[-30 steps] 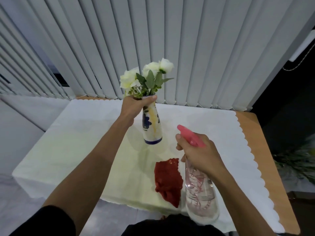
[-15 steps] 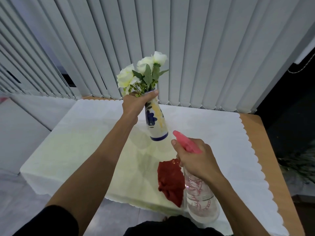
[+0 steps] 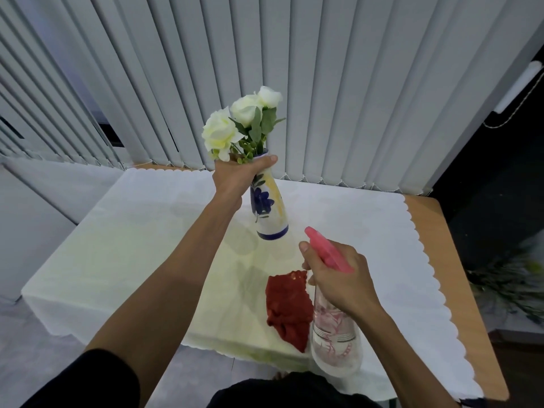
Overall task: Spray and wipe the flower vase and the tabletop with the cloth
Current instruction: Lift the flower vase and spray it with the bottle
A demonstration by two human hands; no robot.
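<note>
Wooden table (image 3: pixel 459 260) covered by a white scallop-edged tablecloth (image 3: pixel 147 245), bare wood showing along the right edge and at the far right corner. Grey vertical blinds (image 3: pixel 353 83) hang behind the far edge; dark area to the right with blurred green foliage (image 3: pixel 512 287) low down. Grey floor at left and near side.

Left hand (image 3: pixel 238 175) wrapped tight around the neck of the flower vase (image 3: pixel 269 210), fingers closed right under the rim. Vase is lifted clear of the cloth, tilted, base swung toward the right, over the middle of the table. White body, blue flower motif, blue band at base, yellowish streak. White roses (image 3: pixel 235 122) with green leaves stick out above the hand.

Right hand (image 3: pixel 338 278) clasps the spray bottle (image 3: pixel 335 340) at its neck, pink trigger head (image 3: pixel 326 251) pointing up toward the vase base; nozzle near it, not touching. Bottle clear with red print, held over the near edge.

Red cloth (image 3: pixel 287 307) lies crumpled on the tablecloth near the near edge, just left of the bottle, below the vase, untouched by either hand.
</note>
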